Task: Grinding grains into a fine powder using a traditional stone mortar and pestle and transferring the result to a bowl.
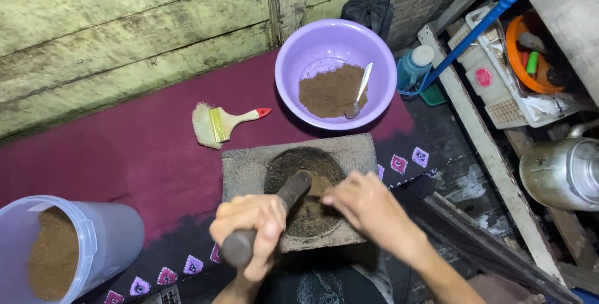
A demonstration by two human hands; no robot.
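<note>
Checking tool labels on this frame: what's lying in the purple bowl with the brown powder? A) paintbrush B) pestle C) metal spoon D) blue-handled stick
C: a metal spoon lies in the purple bowl, its bowl end in the brown powder; the paintbrush lies on the maroon cloth, and the pestle is in the left hand.

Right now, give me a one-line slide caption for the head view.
Left hand grips a pestle in a stone mortar; right hand touches the brown powder inside.
</note>
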